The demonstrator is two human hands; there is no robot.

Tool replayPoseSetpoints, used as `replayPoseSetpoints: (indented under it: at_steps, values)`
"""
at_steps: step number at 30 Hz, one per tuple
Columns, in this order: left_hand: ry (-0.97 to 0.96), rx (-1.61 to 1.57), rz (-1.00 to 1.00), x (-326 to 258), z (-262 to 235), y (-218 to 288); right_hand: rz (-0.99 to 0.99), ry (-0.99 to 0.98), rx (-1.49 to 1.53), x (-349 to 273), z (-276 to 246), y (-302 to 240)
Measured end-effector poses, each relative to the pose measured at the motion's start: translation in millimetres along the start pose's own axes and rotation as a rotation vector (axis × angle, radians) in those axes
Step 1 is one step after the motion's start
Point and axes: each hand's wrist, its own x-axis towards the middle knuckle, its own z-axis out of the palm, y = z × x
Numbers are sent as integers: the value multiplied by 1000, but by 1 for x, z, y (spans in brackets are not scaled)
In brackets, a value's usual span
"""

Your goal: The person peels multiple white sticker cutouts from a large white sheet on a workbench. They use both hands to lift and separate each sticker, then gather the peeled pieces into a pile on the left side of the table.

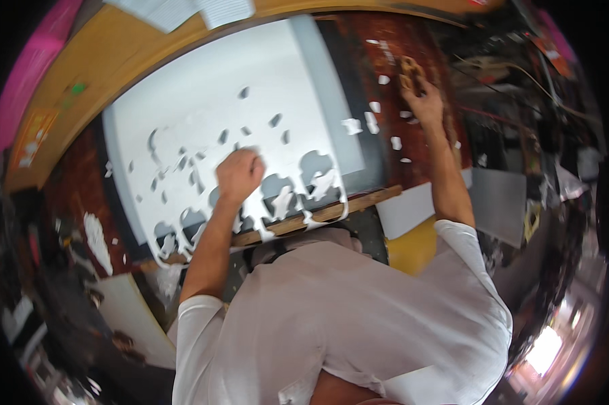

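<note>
I see the left hand (239,174) closed in a fist, pressing on the white cut-out sheet (237,115) at frame centre. The right hand (420,94) (upper right) grips a brownish block (408,70). I would press flat and keep the sheet from sliding.

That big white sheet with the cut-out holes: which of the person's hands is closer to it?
Left. The left hand rests fisted on the white sheet; the right hand reaches beyond its right edge, over the reddish-brown surface.
</note>
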Motion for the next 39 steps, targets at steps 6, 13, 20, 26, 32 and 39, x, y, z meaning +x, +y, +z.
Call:
replayPoseSetpoints:
  at_steps: [6,13,20,26,32,39]
  values:
    - [90,-17,38,-4,12,-8,-135,-115,3,-76,14,-44]
    - [225,-347,-446,-45,-80,-22,239,-730,352,-238,10,-120]
    - [42,170,-1195,-203,-211,-141,561,-619,718,-244,21,-140]
    - [-102,157,-1057,-248,-236,-123,462,-550,446,-268,-24,-137]
    - [61,408,-684,-257,-238,-104,52,-534,-123,-274,-41,-152]
    - [-92,-928,-1209,-161,-182,-14,-419,-560,204,-233,1,-273]
